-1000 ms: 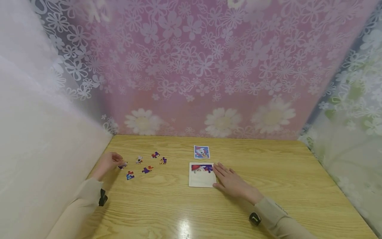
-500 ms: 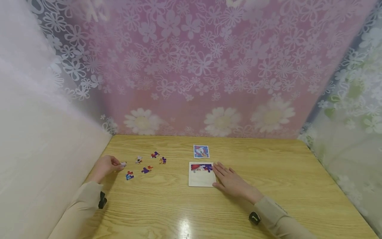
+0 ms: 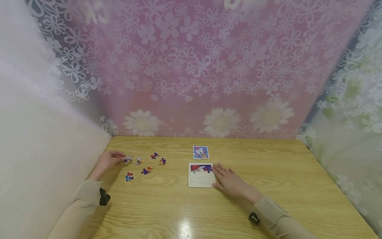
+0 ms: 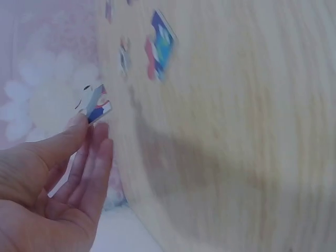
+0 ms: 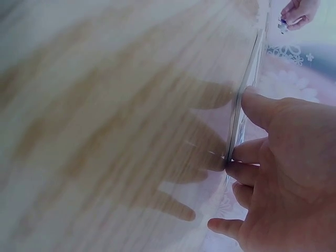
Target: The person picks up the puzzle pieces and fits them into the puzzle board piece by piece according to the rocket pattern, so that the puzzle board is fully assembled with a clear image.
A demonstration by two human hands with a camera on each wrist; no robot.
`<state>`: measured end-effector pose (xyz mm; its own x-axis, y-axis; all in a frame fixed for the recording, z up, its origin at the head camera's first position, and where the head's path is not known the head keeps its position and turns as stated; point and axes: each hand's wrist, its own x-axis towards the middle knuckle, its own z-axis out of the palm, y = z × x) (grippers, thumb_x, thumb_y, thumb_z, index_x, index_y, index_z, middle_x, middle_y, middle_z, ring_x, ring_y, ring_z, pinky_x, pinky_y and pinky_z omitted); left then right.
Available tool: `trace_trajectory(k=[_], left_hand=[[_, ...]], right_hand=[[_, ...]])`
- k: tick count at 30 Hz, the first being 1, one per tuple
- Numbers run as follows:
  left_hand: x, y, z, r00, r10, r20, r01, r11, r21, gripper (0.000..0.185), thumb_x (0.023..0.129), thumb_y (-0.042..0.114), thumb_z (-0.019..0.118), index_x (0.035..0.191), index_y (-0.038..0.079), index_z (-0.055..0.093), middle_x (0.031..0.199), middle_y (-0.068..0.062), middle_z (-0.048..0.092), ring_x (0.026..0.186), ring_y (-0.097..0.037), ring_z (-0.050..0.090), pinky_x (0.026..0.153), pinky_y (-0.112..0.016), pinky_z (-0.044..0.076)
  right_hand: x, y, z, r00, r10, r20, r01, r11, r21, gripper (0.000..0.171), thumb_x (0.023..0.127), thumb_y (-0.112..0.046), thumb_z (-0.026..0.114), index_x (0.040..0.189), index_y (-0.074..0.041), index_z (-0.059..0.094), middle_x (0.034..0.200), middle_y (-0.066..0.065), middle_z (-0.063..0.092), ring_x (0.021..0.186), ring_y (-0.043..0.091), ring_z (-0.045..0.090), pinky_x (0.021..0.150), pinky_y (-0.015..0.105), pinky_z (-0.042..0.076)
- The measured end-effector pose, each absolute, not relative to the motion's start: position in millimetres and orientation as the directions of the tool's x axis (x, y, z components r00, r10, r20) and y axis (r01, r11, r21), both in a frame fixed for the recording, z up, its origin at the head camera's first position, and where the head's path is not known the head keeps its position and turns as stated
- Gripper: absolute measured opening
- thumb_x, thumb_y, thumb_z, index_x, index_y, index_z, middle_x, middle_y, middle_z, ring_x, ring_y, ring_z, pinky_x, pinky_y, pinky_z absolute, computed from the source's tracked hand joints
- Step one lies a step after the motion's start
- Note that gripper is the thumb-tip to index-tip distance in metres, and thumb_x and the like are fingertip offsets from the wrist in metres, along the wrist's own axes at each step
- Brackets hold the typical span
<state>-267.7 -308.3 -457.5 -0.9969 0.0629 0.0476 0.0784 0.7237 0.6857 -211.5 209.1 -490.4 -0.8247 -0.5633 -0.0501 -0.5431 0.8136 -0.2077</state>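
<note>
Motion blur smears loose pieces (image 4: 157,50) beyond the pinched piece (image 4: 96,105).

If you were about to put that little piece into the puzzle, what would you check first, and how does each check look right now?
1. Piece held: ok, the left hand pinches it at its fingertips.
2. Board steadied: ok, the right hand rests at its right edge.
3. Free space on the board: ok, only its top row is filled.
4. Reference card visible: ok, uncovered behind the board.
5. Piece's right spot and turn: cannot tell, its print is too small.
6. Loose pieces out of the way: ok, left of the board.
</note>
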Motion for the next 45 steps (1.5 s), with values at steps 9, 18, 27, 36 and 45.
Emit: trace_trajectory(k=[9, 18, 27, 36, 45], left_hand=[[-277, -271, -449, -0.994, 0.094, 0.054, 0.099, 0.585, 0.805, 0.022, 0.099, 0.009, 0.067, 0.114, -0.007, 0.07, 0.108, -0.025, 0.071, 0.1, -0.04, 0.069, 0.086, -0.047, 0.059], [-283, -221, -436, -0.989, 0.138, 0.051, 0.123, 0.582, 0.804, 0.023, 0.099, 0.014, 0.067, 0.115, -0.002, 0.071, 0.107, -0.02, 0.073, 0.102, -0.041, 0.069, 0.086, -0.05, 0.059], [-282, -166, -428, -0.969, 0.242, 0.044, 0.173, 0.546, 0.819, 0.017, 0.098, 0.011, 0.068, 0.111, 0.001, 0.073, 0.11, -0.018, 0.071, 0.099, -0.04, 0.069, 0.081, -0.051, 0.058], [-280, -114, -439, -0.928, 0.369, 0.053, 0.231, 0.457, 0.859, 0.012, 0.097, 0.004, 0.068, 0.105, -0.002, 0.073, 0.098, -0.016, 0.071, 0.093, -0.044, 0.07, 0.081, -0.051, 0.06], [-272, -77, -461, -0.884, 0.467, 0.025, 0.301, 0.528, 0.794, 0.007, 0.094, 0.009, 0.073, 0.097, 0.004, 0.077, 0.092, -0.008, 0.073, 0.083, -0.024, 0.068, 0.073, -0.032, 0.058]], right_hand=[[-212, 208, -493, -0.821, -0.569, -0.054, -0.551, 0.814, -0.185, 0.068, 0.107, -0.04, 0.048, 0.157, 0.004, 0.03, 0.164, 0.02, 0.026, 0.153, 0.038, 0.02, 0.115, 0.067, 0.027], [-212, 207, -494, -0.826, -0.557, -0.087, -0.54, 0.825, -0.165, 0.068, 0.108, -0.04, 0.045, 0.158, 0.003, 0.027, 0.166, 0.018, 0.024, 0.154, 0.037, 0.018, 0.116, 0.067, 0.025], [-210, 207, -492, -0.827, -0.555, -0.084, -0.537, 0.826, -0.173, 0.066, 0.109, -0.038, 0.045, 0.157, 0.003, 0.027, 0.166, 0.019, 0.023, 0.154, 0.038, 0.017, 0.116, 0.067, 0.024], [-208, 206, -490, -0.828, -0.554, -0.083, -0.535, 0.826, -0.177, 0.066, 0.109, -0.038, 0.045, 0.157, 0.003, 0.028, 0.165, 0.019, 0.024, 0.153, 0.038, 0.018, 0.116, 0.068, 0.024], [-207, 205, -486, -0.833, -0.543, -0.104, -0.522, 0.835, -0.175, 0.066, 0.109, -0.038, 0.045, 0.158, 0.003, 0.027, 0.166, 0.019, 0.023, 0.154, 0.038, 0.017, 0.117, 0.067, 0.024]])
